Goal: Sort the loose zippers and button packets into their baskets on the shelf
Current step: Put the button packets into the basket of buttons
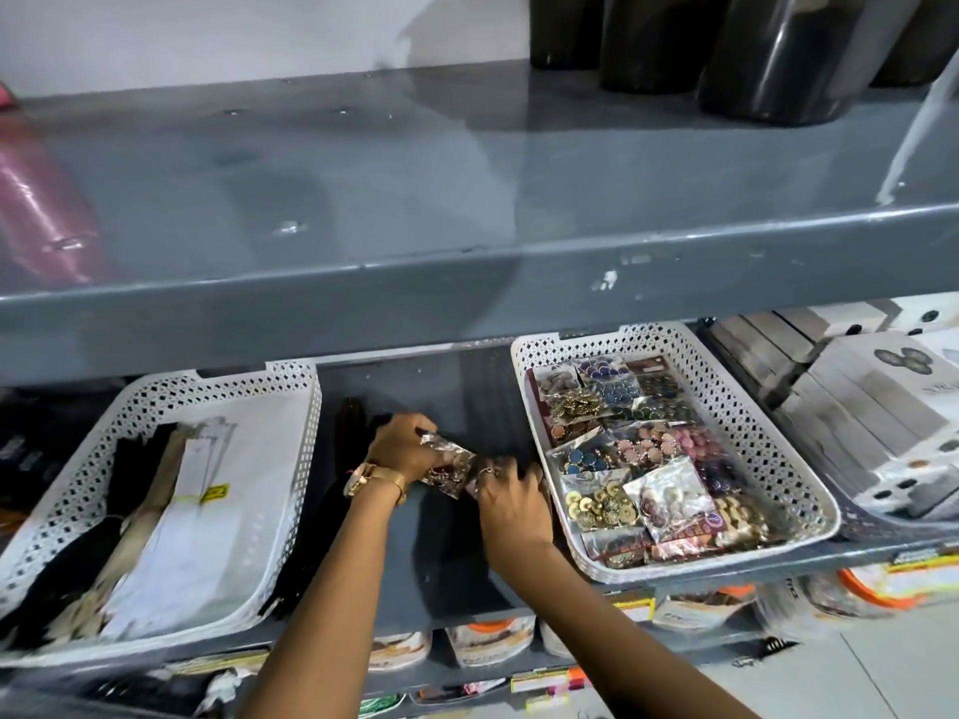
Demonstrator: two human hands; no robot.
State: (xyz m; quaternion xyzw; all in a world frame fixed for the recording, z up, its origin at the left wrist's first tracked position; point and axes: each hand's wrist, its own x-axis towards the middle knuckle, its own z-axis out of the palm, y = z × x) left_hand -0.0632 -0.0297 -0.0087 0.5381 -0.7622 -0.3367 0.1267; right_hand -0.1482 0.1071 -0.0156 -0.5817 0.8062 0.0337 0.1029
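Note:
On the grey shelf (456,578) two white perforated baskets stand apart. The left basket (306,459) holds black, beige and white zippers (171,516). The right basket (726,407) is full of clear button packets (638,443). Between the baskets, both hands grip one clear button packet (449,467): my left hand (402,443), with a gold watch on its wrist, holds its upper left end, and my right hand (511,503) holds its lower right end. Loose dark zippers (347,433) lie on the shelf under and behind my left hand.
A grey upper shelf (467,282) overhangs the baskets, with dark cylinders (778,59) at its back right and a pink roll (41,199) at its left. White boxes (856,407) are stacked right of the button basket. Packaged goods fill the shelf below.

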